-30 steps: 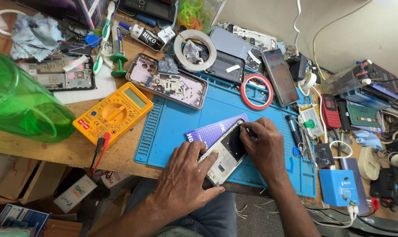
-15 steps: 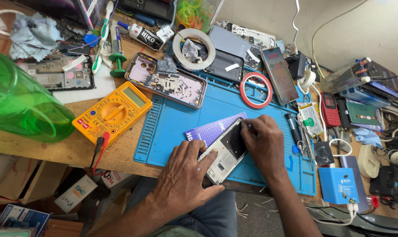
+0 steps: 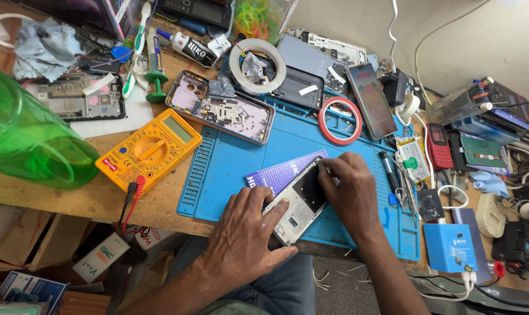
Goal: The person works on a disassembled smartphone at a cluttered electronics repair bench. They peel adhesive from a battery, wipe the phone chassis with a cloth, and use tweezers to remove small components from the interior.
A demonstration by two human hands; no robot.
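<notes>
**A:** What are the hands doing?

**B:** The left hand (image 3: 247, 233) lies spread and flat, fingers open, pinning the near end of a silver, rectangular, opened phone frame with a dark inner panel (image 3: 299, 201). The right hand (image 3: 349, 192) is curled at the frame's far corner, fingertips pinching or pressing its edge. Whether a small tool sits between those fingers cannot be told.

**A:** Where does the phone frame lie?

**B:** Slantwise on a blue rubber work mat (image 3: 346, 151) at the near edge of the wooden tabletop (image 3: 72, 195), partly resting on a purple flat card packet (image 3: 279, 175).

**A:** How would this be done well?

**B:** As a judgement: keep the left palm steady so the frame cannot slide on the packet, and work the corner with gentle, even fingertip pressure rather than prying hard.

**A:** What is nearby?

**B:** A yellow multimeter with a dial (image 3: 150, 151) to the left, a red tape ring (image 3: 341, 119) beyond, and an opened lilac phone shell (image 3: 220, 108).
</notes>
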